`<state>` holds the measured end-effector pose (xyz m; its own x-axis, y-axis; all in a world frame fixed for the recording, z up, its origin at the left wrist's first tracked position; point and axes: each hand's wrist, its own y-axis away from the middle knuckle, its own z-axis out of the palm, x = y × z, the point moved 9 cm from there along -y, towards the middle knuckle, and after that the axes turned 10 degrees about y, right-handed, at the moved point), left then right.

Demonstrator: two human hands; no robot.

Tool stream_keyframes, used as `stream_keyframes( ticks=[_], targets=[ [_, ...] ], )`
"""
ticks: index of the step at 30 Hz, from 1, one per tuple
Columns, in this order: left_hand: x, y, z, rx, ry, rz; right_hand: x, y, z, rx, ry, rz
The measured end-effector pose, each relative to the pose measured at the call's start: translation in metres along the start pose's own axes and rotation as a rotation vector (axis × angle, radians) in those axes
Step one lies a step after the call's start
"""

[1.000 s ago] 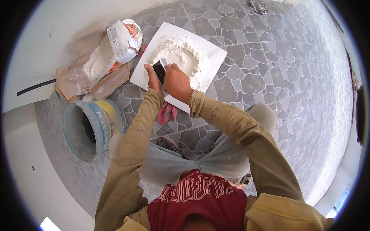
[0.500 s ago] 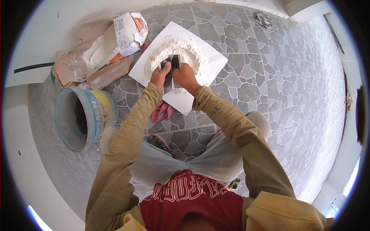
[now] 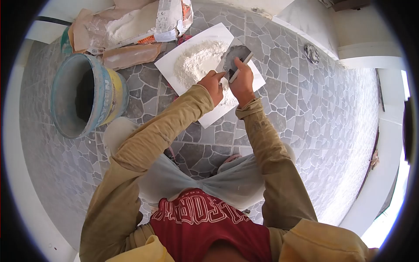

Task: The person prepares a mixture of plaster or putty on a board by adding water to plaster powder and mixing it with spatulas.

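Note:
My right hand (image 3: 242, 84) is closed around a broad, flat scraper (image 3: 237, 56) with a grey, dusty face and a pale edge. It is held tilted above the right part of a white board (image 3: 209, 121). My left hand (image 3: 212, 85) is beside it, fingers bent, the index finger reaching to the scraper's lower left corner. Whether the left fingers hold a second tool is hidden. Under and around the hands, white powder (image 3: 187, 65) is heaped in a ring on the board.
A blue and yellow bucket (image 3: 101, 98) stands tilted toward me at the left. Behind it lies a torn paper sack (image 3: 131, 32) with white powder. Stone-patterned tiles (image 3: 301, 118) cover the floor. A crumpled bundle (image 3: 311, 53) lies near the wall.
Both hands have moved right from the middle of the powder. The scraper has turned so that its broad grey face shows. My view has shifted slightly.

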<state>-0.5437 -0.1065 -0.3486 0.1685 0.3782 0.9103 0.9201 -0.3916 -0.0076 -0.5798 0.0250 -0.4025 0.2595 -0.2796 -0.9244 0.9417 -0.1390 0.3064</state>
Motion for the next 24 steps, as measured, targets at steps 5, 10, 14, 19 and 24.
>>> stream_keyframes(
  ticks=[5, 10, 14, 19, 24],
  targets=[
    [0.019, 0.0, -0.005, -0.064, -0.078, 0.004, -0.016, 0.011, 0.024, -0.078, -0.306, 0.128],
    [0.013, -0.004, 0.001, -0.123, -0.092, -0.003, -0.02, 0.003, 0.02, 0.026, -0.333, -0.049],
    [0.017, 0.006, 0.009, -0.214, -0.178, -0.089, -0.017, 0.01, 0.018, 0.101, -0.297, -0.075],
    [0.004, -0.011, 0.001, -0.205, -0.204, -0.067, -0.015, 0.017, 0.019, 0.162, -0.212, -0.114],
    [0.008, -0.006, -0.003, -0.137, -0.235, -0.086, 0.007, 0.017, -0.006, 0.359, -0.165, 0.014]
  ],
)
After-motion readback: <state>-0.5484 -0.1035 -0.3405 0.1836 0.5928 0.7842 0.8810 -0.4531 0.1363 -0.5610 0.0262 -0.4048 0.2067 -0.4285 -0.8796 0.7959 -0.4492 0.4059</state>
